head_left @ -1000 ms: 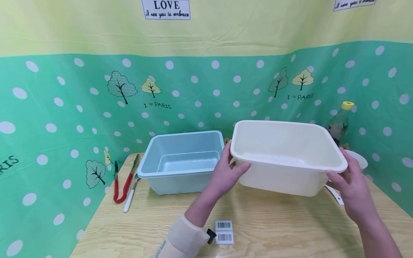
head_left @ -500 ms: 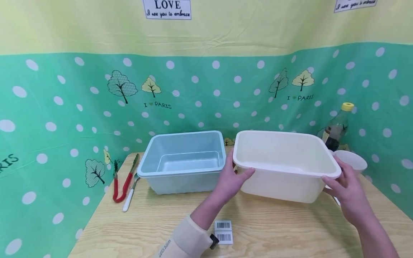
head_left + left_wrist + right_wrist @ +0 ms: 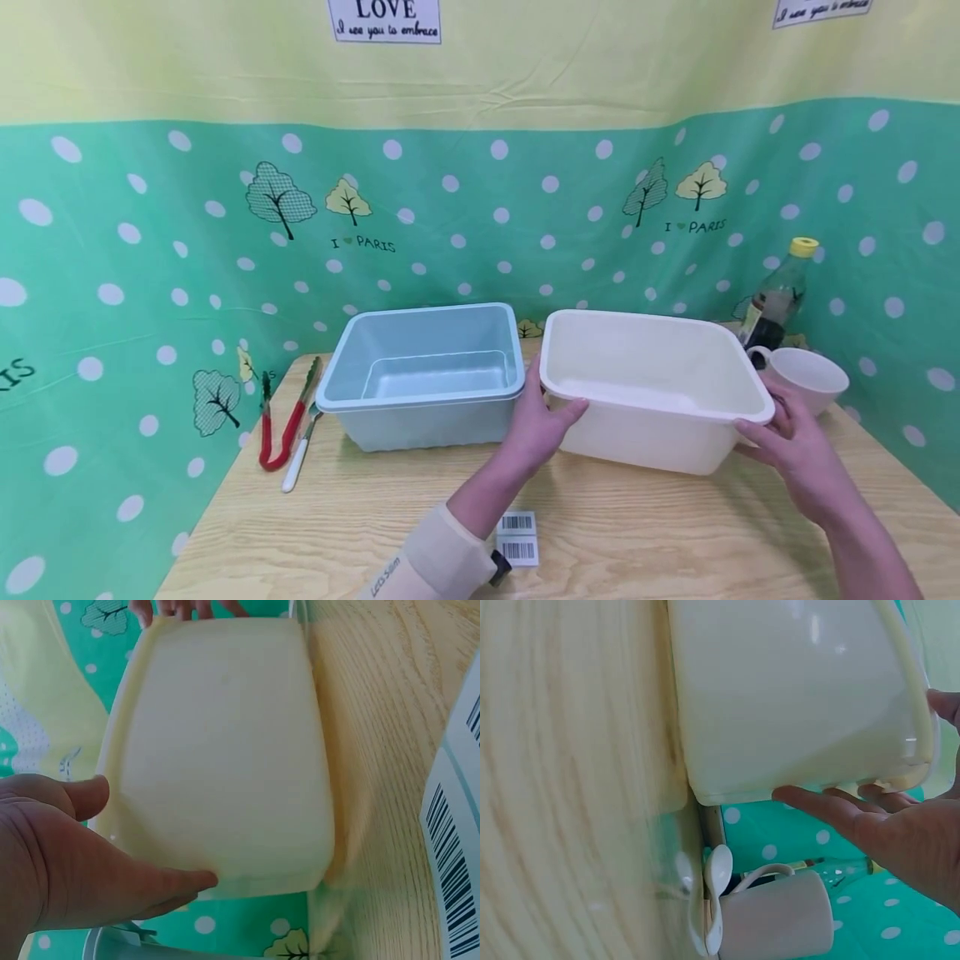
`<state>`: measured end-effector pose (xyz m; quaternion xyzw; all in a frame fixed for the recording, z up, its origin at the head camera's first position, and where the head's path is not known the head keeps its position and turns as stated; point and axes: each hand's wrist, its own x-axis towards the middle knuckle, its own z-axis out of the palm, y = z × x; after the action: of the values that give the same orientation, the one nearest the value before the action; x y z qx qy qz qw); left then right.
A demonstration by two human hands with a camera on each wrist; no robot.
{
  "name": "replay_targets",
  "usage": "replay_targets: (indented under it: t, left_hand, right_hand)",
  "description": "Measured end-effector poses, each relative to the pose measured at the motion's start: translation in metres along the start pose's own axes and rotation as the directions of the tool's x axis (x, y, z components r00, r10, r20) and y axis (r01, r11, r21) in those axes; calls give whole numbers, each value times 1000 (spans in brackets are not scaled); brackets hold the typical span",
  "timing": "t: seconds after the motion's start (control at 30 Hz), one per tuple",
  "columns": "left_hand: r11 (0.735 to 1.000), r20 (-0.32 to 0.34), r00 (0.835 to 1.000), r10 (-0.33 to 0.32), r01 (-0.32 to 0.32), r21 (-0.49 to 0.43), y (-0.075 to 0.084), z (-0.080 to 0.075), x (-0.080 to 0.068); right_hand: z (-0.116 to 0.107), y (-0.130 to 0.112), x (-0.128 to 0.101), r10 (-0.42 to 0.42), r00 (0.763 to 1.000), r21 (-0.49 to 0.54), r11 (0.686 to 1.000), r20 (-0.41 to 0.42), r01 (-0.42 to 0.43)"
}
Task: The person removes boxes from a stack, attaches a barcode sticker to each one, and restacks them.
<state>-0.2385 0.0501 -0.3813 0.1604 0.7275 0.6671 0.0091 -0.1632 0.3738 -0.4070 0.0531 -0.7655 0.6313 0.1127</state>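
A white plastic basin [image 3: 645, 433], its hollow side up, is held between both hands at the right half of the table. My left hand [image 3: 536, 429] grips its left end, thumb on the front of the rim. At the opposite end my right hand [image 3: 798, 462] holds the rim, with its thumb in front and fingers along the side wall. The basin's underside appears to meet the table in the right wrist view. Close by on the left stands a light blue basin [image 3: 427, 425], with nothing visible inside it.
Behind my right hand are a white mug [image 3: 810, 375] and a yellow-capped bottle [image 3: 776, 304]. A white spoon [image 3: 718, 870] lies near the mug. Red-handled tongs [image 3: 281, 454] and a white-handled utensil [image 3: 296, 467] lie left. Barcode labels [image 3: 517, 537] are at the front.
Both hands have lowered the white basin and shifted its right end slightly left. More of the mug and bottle shows. The blue basin has stayed in place.
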Motion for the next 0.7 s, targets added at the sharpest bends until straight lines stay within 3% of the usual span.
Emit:
replay_targets:
  t: [0.2, 0.43, 0.6, 0.7]
  left_hand:
    - [997, -29, 998, -62, 63, 45, 1, 2, -5]
    - [990, 2, 995, -100, 99, 101, 1, -1, -16]
    - [991, 57, 993, -104, 98, 93, -2, -14, -28]
    - [989, 91, 990, -110, 99, 114, -3, -25, -38]
  right_hand:
    - [5, -1, 1, 59, 998, -131, 990, 0, -59]
    - [5, -7, 2, 80, 997, -234, 969, -13, -81]
    - [5, -19, -3, 1, 984, -259, 965, -179, -48]
    - [10, -32, -5, -56, 942, -219, 976, -330, -19]
